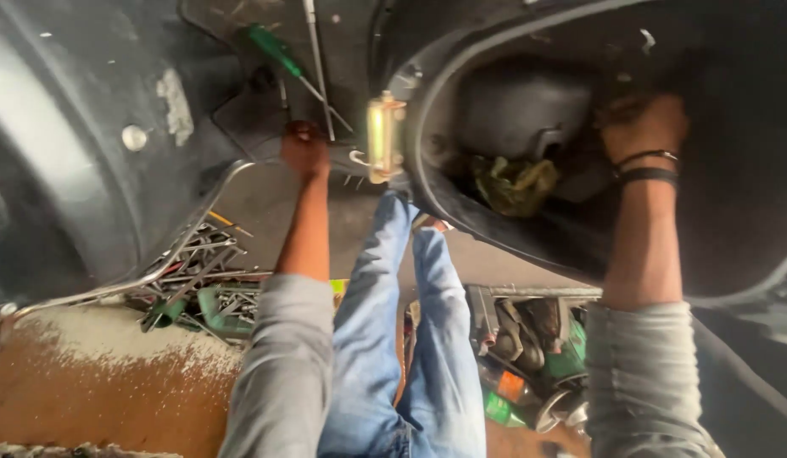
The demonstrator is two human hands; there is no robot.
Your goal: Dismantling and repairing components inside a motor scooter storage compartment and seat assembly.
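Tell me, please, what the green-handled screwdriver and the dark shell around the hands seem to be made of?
Green-handled screwdriver: glossy plastic-looking handle, thin bright shaft, likely steel. Dark shell: looks like moulded black plastic, smooth curved rim with a dull sheen, though painted metal is possible. The right hand reaches inside it.

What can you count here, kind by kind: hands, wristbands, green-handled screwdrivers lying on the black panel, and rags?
Hands: 2, the left hand and the right hand
Dark wristbands on the right wrist: 2
Green-handled screwdriver: 1
Olive rag in the black compartment: 1
Total: 6
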